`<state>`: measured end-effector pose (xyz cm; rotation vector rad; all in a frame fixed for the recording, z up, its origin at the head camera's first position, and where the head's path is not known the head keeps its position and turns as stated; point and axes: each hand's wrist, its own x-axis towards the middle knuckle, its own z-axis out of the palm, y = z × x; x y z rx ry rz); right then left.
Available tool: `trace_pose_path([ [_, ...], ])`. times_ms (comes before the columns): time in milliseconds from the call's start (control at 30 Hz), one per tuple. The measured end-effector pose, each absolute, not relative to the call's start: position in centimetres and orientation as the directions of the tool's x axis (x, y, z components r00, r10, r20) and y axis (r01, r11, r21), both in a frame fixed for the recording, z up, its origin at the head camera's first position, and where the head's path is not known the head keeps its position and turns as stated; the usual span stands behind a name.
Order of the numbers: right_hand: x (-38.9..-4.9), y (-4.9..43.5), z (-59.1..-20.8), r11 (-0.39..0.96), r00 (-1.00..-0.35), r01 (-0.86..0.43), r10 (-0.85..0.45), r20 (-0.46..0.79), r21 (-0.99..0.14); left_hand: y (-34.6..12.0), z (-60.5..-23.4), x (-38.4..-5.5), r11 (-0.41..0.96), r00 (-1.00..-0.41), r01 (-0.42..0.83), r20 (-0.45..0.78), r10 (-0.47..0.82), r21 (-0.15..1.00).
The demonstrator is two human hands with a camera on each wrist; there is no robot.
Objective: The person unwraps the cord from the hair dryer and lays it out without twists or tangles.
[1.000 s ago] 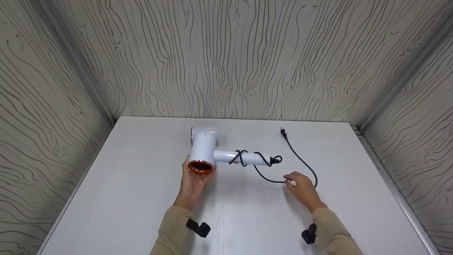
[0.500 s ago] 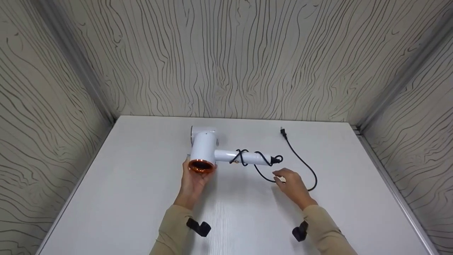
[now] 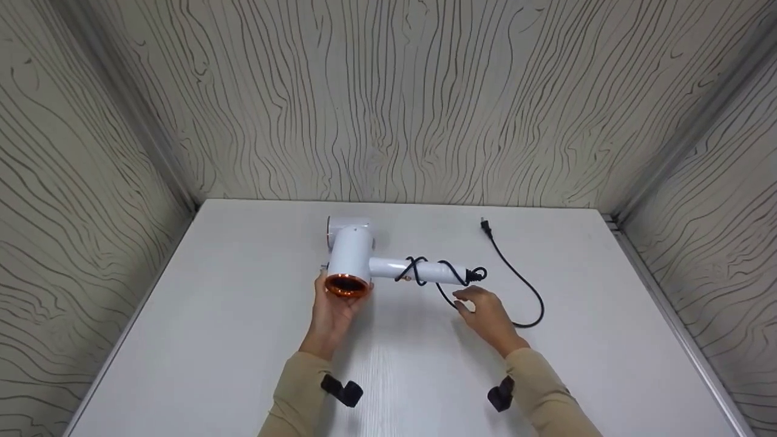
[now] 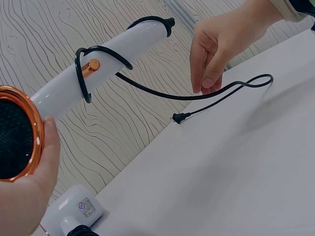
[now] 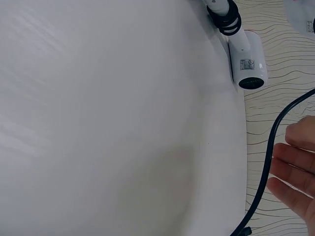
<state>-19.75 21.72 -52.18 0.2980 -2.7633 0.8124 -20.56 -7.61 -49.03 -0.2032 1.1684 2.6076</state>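
A white hair dryer is held raised above the table, its handle pointing to the person's right. Its black cord is looped a few times, loosely and crossing itself, around the handle; the rest is left trailing in a bend to the plug, near the table's far edge. The barrel is gripped by the left hand, the thumb laid beside the copper ring. The right hand is held half-open by the cord below the handle, fingers loosely bent; whether the cord is pinched cannot be told. The cord is probably best handled with light, even tension, the dryer kept steady and no strain put on the handle's end. Behind, a second hair dryer is seen, black cord bundled on its handle. The surrounding walls are patterned with wavy wood grain.
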Motion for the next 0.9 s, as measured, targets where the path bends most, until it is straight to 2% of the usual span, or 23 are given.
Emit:
trace_pose_path([
  [467, -19.9, 20.6, -52.7, 0.825, -0.964, -0.223, -0.108, 0.242, -0.519, -7.8, -48.6, -20.4, -0.624, -0.948, -0.318, -0.232, 0.218, 0.714],
  [900, -20.2, 21.1, -52.3, 0.821, -0.938, -0.274, -0.115, 0.326, -0.501, -8.1, -48.9, -20.5, -0.62, -0.947, -0.321, -0.232, 0.223, 0.716],
])
